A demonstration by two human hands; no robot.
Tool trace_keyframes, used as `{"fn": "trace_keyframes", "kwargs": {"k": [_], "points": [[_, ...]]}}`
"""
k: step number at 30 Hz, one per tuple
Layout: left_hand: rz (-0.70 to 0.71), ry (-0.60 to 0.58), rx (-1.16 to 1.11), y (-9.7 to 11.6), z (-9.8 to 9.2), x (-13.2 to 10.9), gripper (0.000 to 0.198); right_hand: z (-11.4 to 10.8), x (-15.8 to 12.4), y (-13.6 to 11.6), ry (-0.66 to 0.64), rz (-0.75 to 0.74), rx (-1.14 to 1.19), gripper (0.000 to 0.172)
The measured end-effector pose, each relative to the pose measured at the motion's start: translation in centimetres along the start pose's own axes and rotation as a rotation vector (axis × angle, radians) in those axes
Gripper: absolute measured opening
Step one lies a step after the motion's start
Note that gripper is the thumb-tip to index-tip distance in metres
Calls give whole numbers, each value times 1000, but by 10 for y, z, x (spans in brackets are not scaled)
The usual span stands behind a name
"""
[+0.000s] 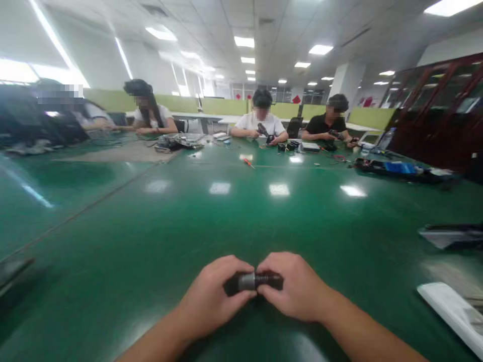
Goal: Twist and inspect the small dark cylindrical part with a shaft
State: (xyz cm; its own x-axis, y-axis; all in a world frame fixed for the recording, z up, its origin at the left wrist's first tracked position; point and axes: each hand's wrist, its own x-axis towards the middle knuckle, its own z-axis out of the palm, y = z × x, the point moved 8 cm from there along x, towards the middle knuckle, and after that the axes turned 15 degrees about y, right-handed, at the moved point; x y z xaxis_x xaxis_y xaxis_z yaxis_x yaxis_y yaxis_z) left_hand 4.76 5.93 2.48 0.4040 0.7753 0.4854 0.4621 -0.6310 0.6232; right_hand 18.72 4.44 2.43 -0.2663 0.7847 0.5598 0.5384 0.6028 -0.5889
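Observation:
A short dark cylinder with a grey band (247,281) lies sideways between my two hands, low in the middle of the view. Its exact kind is too blurred to make out. My left hand (215,289) closes round its left end, thumb below and fingers above. On the other side, my right hand (296,286) grips the narrower, ridged dark end in the same way. The fingertips of both hands nearly meet at the middle. Part of each end is hidden by the fingers.
The green tabletop (181,226) stretches ahead. A white panel (449,309) and a dark-edged part (453,236) lie at right. Farther off are a red screwdriver (248,162), a heap of parts (177,143), and a blue-and-black assembly (400,167). Several people sit across the table.

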Motion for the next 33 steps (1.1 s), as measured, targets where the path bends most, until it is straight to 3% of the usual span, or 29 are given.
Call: {"fn": "trace_keyframes", "kwargs": {"k": [4, 33], "points": [[-15, 5, -2, -2, 1, -3, 19, 1, -1, 1, -7, -24, -37, 8], [27, 29, 5, -1, -2, -5, 23, 1, -1, 0, -18, -37, -63, 7]]}}
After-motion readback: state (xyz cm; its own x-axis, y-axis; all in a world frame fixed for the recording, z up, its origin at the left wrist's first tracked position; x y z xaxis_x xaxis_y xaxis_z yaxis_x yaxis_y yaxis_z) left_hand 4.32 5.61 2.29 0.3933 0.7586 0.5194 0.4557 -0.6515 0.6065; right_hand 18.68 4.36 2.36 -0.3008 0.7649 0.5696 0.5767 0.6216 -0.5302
